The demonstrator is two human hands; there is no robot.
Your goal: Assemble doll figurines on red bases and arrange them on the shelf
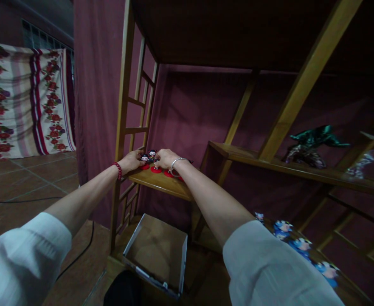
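Several small figurines with round red bases stand in a row on a wooden shelf (164, 182). My left hand (132, 161), with a red bead bracelet at the wrist, pinches the leftmost figurine (144, 159), which has black hair and a pale face. Just behind it shows another dark-haired figurine (152, 153). My right hand (165, 159), wearing a silver bangle, has its fingers closed around a figurine whose red base (156, 169) rests on the shelf. More red bases lie under my right hand and wrist; their figurines are mostly hidden by it.
Below the shelf lies an open cardboard box (156, 250). A lattice side panel (139, 102) borders the shelf on the left. To the right, a higher shelf (237, 152) holds a green ornament (317, 138), and several blue-and-white figurines (301, 245) stand lower down. A cable (81, 253) crosses the floor.
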